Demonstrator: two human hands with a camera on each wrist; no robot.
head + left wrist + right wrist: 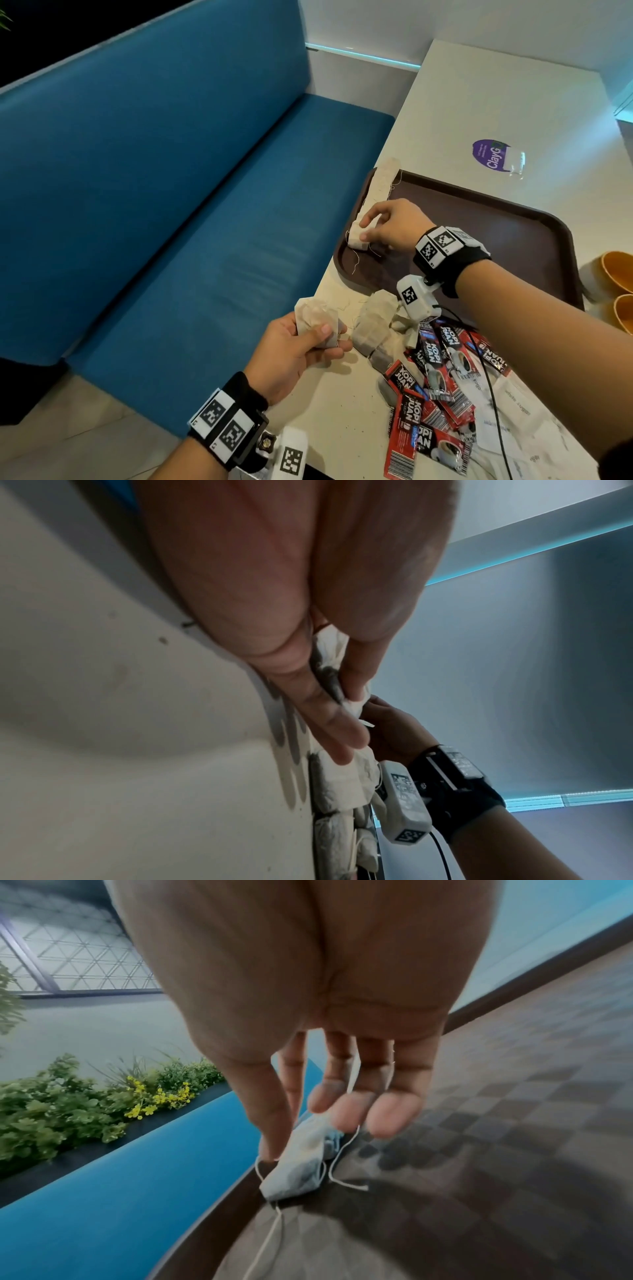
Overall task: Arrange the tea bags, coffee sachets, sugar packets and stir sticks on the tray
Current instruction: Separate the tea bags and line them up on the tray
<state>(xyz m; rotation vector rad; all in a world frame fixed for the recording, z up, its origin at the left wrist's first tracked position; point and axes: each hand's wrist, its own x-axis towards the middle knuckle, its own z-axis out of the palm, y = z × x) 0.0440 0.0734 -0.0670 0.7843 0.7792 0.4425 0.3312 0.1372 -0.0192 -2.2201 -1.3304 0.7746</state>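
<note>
left hand [291,349]: tea bags [317,322] are gripped | right hand [387,224]: tea bag [358,238] is pinched at tray's [513,240] left edge

The tea bags [373,325] are looking like thin, matt, crinkled paper with cotton-like strings; the sachets [442,383] are showing glossy printed foil or plastic; the tray [527,246] is appearing as dark brown plastic with a fine checkered texture; the surface [486,102] is looking smooth, pale and faintly speckled; the bench [164,178] is wearing matt blue woven cloth.
</note>
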